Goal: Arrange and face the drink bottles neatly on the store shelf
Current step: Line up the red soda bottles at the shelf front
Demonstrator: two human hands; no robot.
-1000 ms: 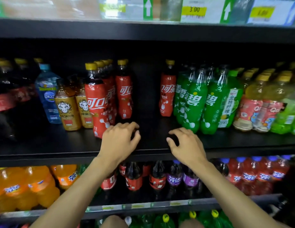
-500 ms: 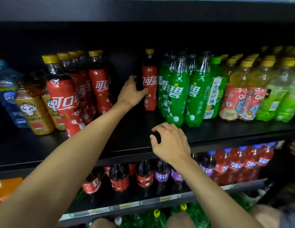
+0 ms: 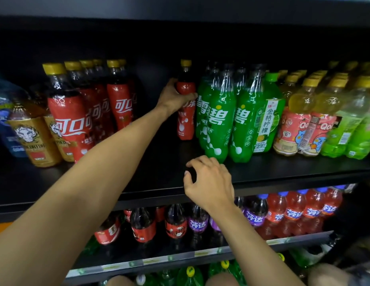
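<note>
left hand (image 3: 173, 99) wraps the red-labelled bottle (image 3: 185, 124) of dark cola — upright on the black shelf (image 3: 138, 172), against the green soda bottles (image 3: 219, 120) — while the right hand (image 3: 210, 182) hovers curled at the shelf edge, contents of grip indeterminate.

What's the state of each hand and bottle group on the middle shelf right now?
left hand: grips the lone cola bottle at its shoulder.
lone cola bottle: upright, set back, beside the green bottles.
right hand: fingers curled over the shelf front; holding anything unclear.
green bottles: upright, labels forward.
cola row: upright, front bottle well ahead of the lone one.
</note>
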